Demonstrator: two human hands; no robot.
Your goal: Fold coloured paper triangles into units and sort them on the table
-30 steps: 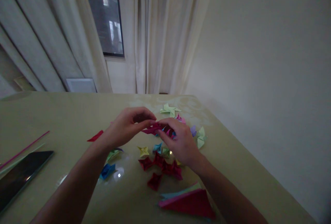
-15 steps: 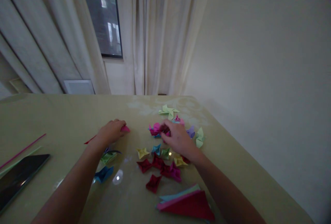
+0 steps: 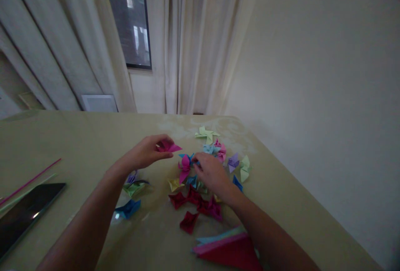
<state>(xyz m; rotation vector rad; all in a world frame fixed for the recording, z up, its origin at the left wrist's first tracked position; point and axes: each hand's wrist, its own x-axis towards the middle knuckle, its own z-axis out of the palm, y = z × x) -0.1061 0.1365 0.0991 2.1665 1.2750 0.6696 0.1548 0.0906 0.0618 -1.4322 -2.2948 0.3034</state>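
My left hand [image 3: 146, 153] is raised a little above the yellow-green table [image 3: 78, 146], fingers pinched on a small folded pink paper piece [image 3: 169, 147]. My right hand [image 3: 210, 171] reaches into a pile of folded paper flowers; its fingertips pinch a pink and blue one [image 3: 185, 164]. Around that hand lie dark red flowers [image 3: 193, 199], a yellow one [image 3: 174, 184], a purple one [image 3: 233, 161] and pale green ones [image 3: 244, 167].
A stack of folded paper sheets, red on top [image 3: 229, 250], lies near the front edge. A dark tablet [image 3: 26, 212] and a thin pink stick [image 3: 29, 181] lie at the left. A blue flower [image 3: 128, 208] sits under my left forearm. Curtains and a window stand behind.
My hands were together on one pink piece, then parted. The left hand went left and has come back up with a pink piece. The right hand dropped into the pile.
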